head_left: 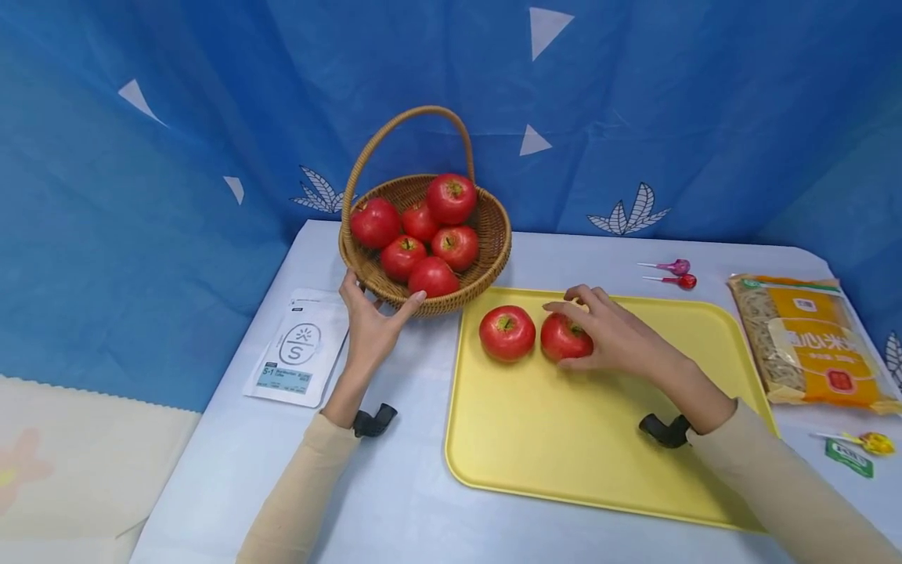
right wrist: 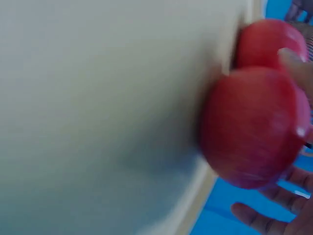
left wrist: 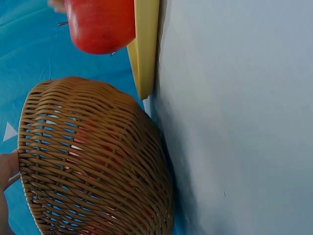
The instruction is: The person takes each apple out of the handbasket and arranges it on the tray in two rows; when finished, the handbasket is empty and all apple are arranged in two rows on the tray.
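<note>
A woven basket (head_left: 496, 258) with an arched handle holds several red apples (head_left: 452, 198) and leans toward me. My left hand (head_left: 373, 325) grips its near rim, with thumb and fingers spread along the weave. In the left wrist view the basket (left wrist: 98, 156) shows its side, with red visible through the gaps. Two more red apples lie on the yellow tray (head_left: 599, 454). My right hand (head_left: 613, 333) is arched loosely around the right-hand apple (head_left: 561, 338), close beside the left-hand apple (head_left: 506, 333). In the right wrist view, the fingers (right wrist: 261, 218) stand spread beyond that apple (right wrist: 249, 127).
A white pouch (head_left: 303, 345) lies left of my left hand. Beyond the tray's far right are two lollipops (head_left: 680, 267). An orange noodle packet (head_left: 817, 337) borders the tray's right side, with a yellow lollipop (head_left: 877, 443) and a green wrapper (head_left: 849, 457) nearer me. Blue cloth (head_left: 634, 102) hangs behind.
</note>
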Available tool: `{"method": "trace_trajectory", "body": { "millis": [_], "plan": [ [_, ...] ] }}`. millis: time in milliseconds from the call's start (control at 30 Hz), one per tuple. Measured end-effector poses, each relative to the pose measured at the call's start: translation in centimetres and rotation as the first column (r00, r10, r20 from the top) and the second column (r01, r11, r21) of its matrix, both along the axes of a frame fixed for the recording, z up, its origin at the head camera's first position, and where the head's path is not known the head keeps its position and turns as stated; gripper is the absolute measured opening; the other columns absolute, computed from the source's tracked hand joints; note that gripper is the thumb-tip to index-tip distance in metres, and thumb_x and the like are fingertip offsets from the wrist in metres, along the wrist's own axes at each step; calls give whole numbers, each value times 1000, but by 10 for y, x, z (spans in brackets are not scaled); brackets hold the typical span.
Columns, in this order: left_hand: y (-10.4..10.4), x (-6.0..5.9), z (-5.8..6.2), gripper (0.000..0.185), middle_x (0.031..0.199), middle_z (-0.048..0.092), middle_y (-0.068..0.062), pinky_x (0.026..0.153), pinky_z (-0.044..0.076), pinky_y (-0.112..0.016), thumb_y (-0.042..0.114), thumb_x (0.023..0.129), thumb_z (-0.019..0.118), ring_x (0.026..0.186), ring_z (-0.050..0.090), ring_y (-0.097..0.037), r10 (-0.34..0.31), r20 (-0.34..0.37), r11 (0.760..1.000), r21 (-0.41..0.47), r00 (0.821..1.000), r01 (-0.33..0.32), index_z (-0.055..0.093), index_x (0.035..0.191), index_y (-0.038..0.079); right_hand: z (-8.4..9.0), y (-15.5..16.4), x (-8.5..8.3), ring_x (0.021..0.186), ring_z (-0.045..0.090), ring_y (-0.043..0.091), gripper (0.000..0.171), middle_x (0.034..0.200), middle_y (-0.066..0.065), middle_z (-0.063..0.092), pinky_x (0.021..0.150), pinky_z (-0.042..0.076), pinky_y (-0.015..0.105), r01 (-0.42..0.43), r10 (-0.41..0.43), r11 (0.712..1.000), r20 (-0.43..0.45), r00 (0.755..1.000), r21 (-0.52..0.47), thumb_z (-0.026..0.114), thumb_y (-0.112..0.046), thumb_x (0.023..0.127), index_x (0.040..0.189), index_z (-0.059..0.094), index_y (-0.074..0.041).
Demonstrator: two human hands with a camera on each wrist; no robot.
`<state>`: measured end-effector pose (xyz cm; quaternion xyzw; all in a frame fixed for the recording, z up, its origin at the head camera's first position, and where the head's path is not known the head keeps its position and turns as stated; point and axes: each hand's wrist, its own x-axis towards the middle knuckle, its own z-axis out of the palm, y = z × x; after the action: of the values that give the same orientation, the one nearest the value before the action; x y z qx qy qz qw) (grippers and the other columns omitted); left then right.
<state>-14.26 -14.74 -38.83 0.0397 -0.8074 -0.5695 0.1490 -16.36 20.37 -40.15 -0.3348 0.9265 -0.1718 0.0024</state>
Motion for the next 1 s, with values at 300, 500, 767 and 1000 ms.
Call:
{"method": "trace_trajectory", "body": {
  "millis": [300, 500, 767, 1000],
  "plan": [
    [-12, -14, -25, 107, 154, 14, -16, 110, 41, -51, 35, 80, 81, 142, 28, -33, 17, -25, 1000, -22, 1000, -18, 7, 154, 14, 62, -46, -80, 123, 44, 33, 75, 135, 15, 46, 95, 48, 54, -156, 137, 968, -107, 985, -196, 87, -32, 73, 138, 53, -16],
    [-11, -12, -26, 107, 153, 14, -18, 109, 42, -51, 37, 80, 81, 142, 29, -34, 15, -38, 1000, -23, 999, -15, 8, 154, 11, 81, -99, -134, 136, 35, 34, 83, 148, 16, 37, 109, 39, 53, -186, 178, 967, -60, 982, -176, 85, -38, 75, 145, 46, -16],
    [7, 6, 9, 100, 152, 15, -20, 111, 38, -54, 18, 83, 78, 143, 25, -41, -16, -11, 1000, 1, 1000, 16, 8, 153, 5, 73, -134, -169, 144, 25, 35, 85, 160, 11, 23, 113, 35, 55, -150, 155, 980, 27, 988, -127, 81, -36, 79, 151, 38, -21],
    [11, 10, 13, 98, 151, 16, -21, 111, 38, -55, 17, 84, 77, 142, 26, -37, -24, -6, 1000, 5, 1000, 24, 8, 152, 3, 66, -139, -180, 145, 21, 36, 81, 162, 8, 20, 116, 30, 55, -124, 130, 989, 78, 988, -80, 79, -24, 83, 152, 35, -24]
  ]
}}
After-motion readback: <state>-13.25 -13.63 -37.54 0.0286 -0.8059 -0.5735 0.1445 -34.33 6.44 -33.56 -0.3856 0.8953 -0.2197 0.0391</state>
